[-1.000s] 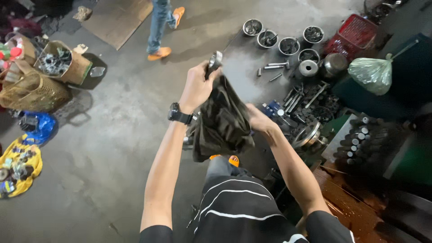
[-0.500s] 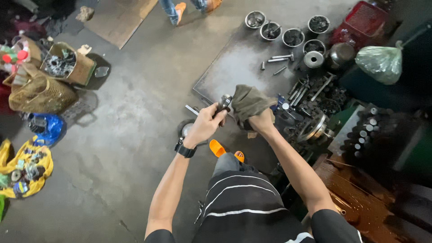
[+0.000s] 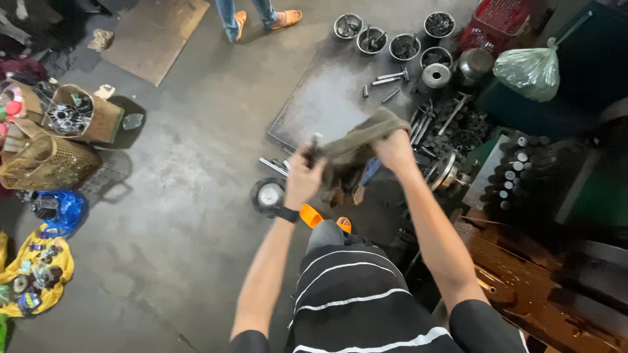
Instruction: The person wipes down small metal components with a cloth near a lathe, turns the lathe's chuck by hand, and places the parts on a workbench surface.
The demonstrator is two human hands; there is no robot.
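Above the steel floor plate (image 3: 320, 104), near its closer edge, a drab rag (image 3: 358, 140) is stretched between both hands; a dark metal part (image 3: 314, 145) pokes out at its left end. Left hand (image 3: 303, 180), wrist watch below, fisted on that part; right hand (image 3: 394, 151) clenched on the rag, both arms extended forward. Metal bowls (image 3: 376, 39) line the plate's far edge, loose bolts (image 3: 389, 80) beside them.

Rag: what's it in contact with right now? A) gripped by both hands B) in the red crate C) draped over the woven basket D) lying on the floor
A: the olive rag is bunched between the left hand and the right hand, raised above the concrete floor.
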